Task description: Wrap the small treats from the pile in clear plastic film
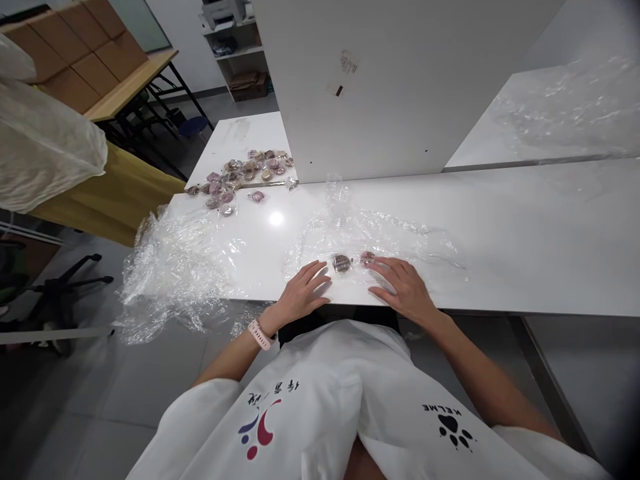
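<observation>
- A pale wristband [260, 335] is worn on the left wrist, at the near side.
- The left hand [303, 291] is positioned at the near edge of the white surface [540, 247]; its fingers are spread and slightly curved.
- The right hand [406, 288] is positioned to the right; its fingers are spread, the thumb is held apart, and a pink packet [366, 257] is reached by the fingertips. Whether pressure is applied cannot be determined.
- A dark round packet [341, 263] is located between the hands, just left of the pink packet; its printed marks are too small to be read.
- Clear film [395, 230] is spread around and beyond both packets.
- At left, a crumpled film heap [173, 270] is draped over the surface edge.
- Farther left, a cluster of wrapped packets [233, 177] is scattered.
- Beyond the film, a white panel [400, 87] is stood upright.
- At far left, cardboard boxes [75, 50] are stacked.
</observation>
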`<state>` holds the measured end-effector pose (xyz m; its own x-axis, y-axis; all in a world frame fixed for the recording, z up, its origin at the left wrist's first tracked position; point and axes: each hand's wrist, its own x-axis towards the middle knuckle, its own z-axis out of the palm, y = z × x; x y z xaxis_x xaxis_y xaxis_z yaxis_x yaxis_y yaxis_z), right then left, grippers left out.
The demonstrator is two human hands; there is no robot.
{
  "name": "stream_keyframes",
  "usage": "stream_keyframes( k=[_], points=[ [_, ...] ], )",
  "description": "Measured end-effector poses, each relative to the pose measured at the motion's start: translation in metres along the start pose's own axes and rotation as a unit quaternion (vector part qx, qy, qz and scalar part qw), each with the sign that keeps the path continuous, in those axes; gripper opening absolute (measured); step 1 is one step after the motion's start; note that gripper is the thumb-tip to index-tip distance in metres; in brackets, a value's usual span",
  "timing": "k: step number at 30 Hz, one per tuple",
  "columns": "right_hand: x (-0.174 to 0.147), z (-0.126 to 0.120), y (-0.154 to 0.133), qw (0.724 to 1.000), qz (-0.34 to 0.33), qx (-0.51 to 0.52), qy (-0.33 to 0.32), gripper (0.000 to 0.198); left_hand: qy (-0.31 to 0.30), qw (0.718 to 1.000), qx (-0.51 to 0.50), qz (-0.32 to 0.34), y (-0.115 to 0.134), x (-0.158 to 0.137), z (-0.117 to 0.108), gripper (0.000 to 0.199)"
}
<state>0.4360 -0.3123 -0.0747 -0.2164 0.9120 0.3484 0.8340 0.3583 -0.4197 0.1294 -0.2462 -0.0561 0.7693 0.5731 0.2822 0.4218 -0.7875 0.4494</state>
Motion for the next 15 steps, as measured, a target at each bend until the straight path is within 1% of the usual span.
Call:
stream_keyframes(
  k=[2,3,5,7,10,12,15],
  points=[
    [-0.015,-0.006,0.003,1.0,0.0,0.025,0.009,0.033,0.01,1.0,-0.017,-0.017,-0.003,-0.012,-0.001,0.018],
    [-0.019,-0.008,0.005,0.999,0.005,0.033,0.015,0.029,0.02,0.999,-0.022,-0.028,-0.005,-0.016,-0.001,0.013],
    [-0.022,-0.01,0.007,0.999,0.009,0.032,0.025,0.026,0.037,0.998,-0.023,-0.048,-0.008,-0.019,-0.001,0.017],
    [-0.018,-0.011,0.007,1.0,0.009,0.017,0.025,0.027,0.042,0.997,-0.021,-0.066,-0.008,-0.015,-0.006,0.019],
    [-0.009,-0.013,0.007,1.0,0.028,-0.008,0.01,0.031,0.049,0.994,-0.032,-0.097,-0.006,-0.001,-0.021,0.017],
    [-0.005,-0.015,0.009,0.999,0.042,-0.013,-0.008,0.029,0.053,0.99,-0.024,-0.127,-0.006,0.008,-0.032,0.017],
    [-0.002,-0.015,0.011,0.999,0.02,-0.012,-0.027,0.028,0.031,0.988,-0.001,-0.153,-0.008,0.014,-0.04,0.017]
  ],
)
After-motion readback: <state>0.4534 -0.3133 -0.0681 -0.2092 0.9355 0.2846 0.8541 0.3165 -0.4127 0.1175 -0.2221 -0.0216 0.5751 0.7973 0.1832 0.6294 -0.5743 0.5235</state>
